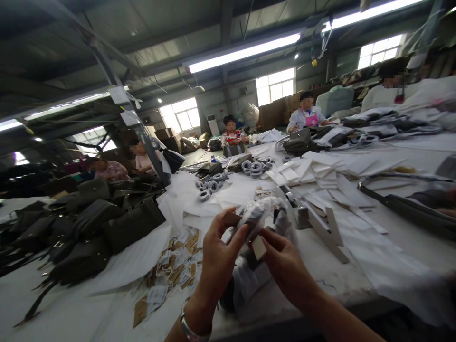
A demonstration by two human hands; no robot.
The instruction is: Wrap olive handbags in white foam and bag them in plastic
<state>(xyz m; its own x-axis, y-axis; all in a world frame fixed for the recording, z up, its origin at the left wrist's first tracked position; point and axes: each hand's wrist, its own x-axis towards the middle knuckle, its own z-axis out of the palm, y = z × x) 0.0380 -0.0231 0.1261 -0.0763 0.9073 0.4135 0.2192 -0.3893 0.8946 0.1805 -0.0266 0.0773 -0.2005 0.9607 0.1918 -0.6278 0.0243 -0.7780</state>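
My left hand (221, 256) is closed around a small item wrapped in crinkled clear plastic (258, 211), held above the white table (338, 275). A brown paper tag (231, 219) sticks up by its fingers. My right hand (285, 263) pinches a strip of tan tape (259, 247) against the underside of the wrapped item. Both hands meet over the table's near edge. A tape dispenser (297, 209) stands just beyond them.
A heap of dark green bags (96, 223) fills the left. Loose paper tags (174, 270) lie in front of it. Tape rolls (213, 183) and sheets of white paper (320, 171) cover the middle. Several people sit along the far side. A dark strap (409, 209) lies at right.
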